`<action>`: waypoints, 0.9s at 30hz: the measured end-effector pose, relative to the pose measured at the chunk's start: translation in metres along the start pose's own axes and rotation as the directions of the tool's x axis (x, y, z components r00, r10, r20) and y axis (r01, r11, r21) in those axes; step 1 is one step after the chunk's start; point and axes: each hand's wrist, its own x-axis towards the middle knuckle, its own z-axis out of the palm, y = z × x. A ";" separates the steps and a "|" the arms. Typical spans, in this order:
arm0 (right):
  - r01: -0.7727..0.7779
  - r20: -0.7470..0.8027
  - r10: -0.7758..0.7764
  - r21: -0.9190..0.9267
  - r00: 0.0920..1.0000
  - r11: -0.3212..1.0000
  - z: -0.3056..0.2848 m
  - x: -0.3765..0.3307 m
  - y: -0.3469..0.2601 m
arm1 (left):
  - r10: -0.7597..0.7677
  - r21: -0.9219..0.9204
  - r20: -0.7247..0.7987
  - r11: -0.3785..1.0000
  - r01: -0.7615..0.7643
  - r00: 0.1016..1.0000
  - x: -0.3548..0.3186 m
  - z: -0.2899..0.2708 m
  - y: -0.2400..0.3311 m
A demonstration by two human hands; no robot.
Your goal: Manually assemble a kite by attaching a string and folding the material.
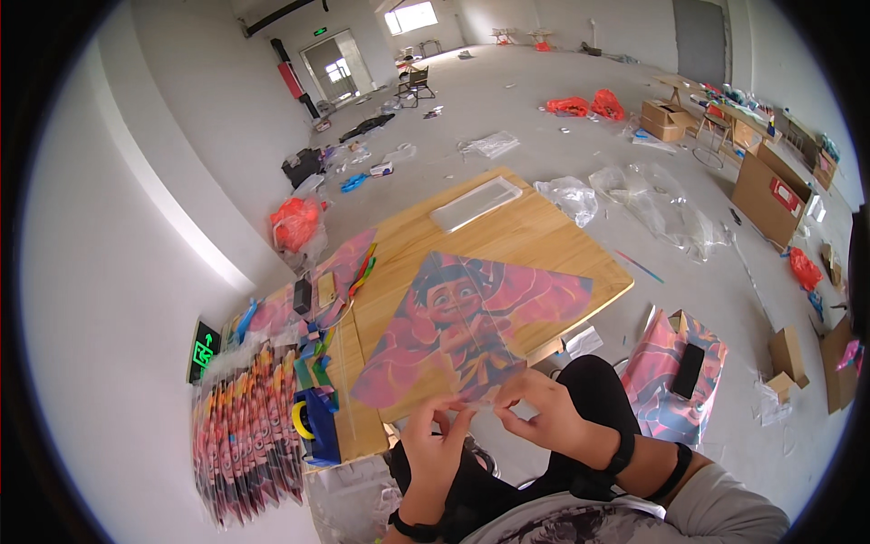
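1. A wooden table (544,238) spreads out ahead of both hands in a large bare room with a littered concrete floor.
2. A pink and red kite (471,322) printed with a cartoon figure lies flat on the table, its lower tip reaching back to the hands at the near edge.
3. A stack of packaged kites (245,426) lies to the left of the left hand; judging by it, many kites remain untouched.
4. A clear plastic tray (476,203) sits far beyond the hands at the table's far side.
5. A blue tape dispenser (313,424) with a yellow roll stands just left of the left hand.
6. The left hand (433,446) is half curled, fingertips pinching at the kite's lower tip.
7. The right hand (544,412) pinches the same tip from the right. The kite looks spread out, and work at its tail end seems unfinished.
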 end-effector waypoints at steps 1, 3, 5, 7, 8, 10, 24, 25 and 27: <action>-0.001 -0.003 0.001 -0.001 1.000 1.000 -0.003 0.002 0.003 | 0.125 0.052 0.016 0.991 -0.126 0.992 0.004 0.002 -0.003; -0.097 -0.039 0.100 0.074 0.994 0.993 -0.008 0.007 0.010 | 0.170 0.035 0.035 0.985 -0.171 0.985 0.012 0.009 -0.010; -0.132 -0.056 0.140 0.122 0.989 0.984 -0.011 0.011 0.023 | 0.212 0.017 0.056 0.977 -0.213 0.976 0.021 0.018 -0.015; -0.172 -0.071 0.186 0.171 0.980 0.970 -0.014 0.016 0.032 | 0.177 -0.055 0.027 0.983 -0.176 0.984 0.028 0.027 -0.020; -0.191 -0.081 0.206 0.169 0.975 0.967 -0.016 0.021 0.036 | 0.172 -0.055 0.035 0.984 -0.170 0.984 0.032 0.030 -0.028; -0.213 -0.094 0.231 0.170 0.968 0.962 -0.018 0.029 0.047 | 0.095 -0.075 0.128 0.993 -0.086 0.987 0.044 0.035 -0.043; -0.534 -0.247 0.492 -0.146 0.835 0.833 0.013 0.114 0.225 | -0.125 -0.112 0.139 0.984 0.141 0.982 0.173 0.131 -0.185; -0.549 -0.245 0.508 -0.144 0.826 0.824 0.016 0.118 0.235 | -0.102 -0.057 0.122 0.992 0.109 0.987 0.180 0.135 -0.199; -0.598 -0.261 0.541 -0.267 0.799 0.756 0.021 0.127 0.254 | -0.131 -0.019 0.121 0.991 0.134 0.984 0.191 0.144 -0.219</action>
